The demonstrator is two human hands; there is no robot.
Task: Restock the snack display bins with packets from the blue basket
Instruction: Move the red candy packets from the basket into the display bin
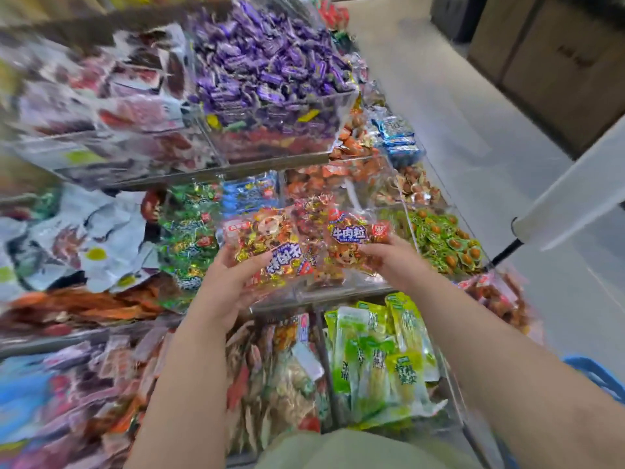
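Hands, left hand (233,282) and right hand (389,257), each apparently gripping snack packets (348,238).

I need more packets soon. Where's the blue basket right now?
In the head view, the blue basket peeks in at the lower right edge, just beyond the right forearm, right of the green packets.

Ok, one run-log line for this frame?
left hand: holds clear beef-snack packet | right hand: holds second packet | over clear middle-shelf bin
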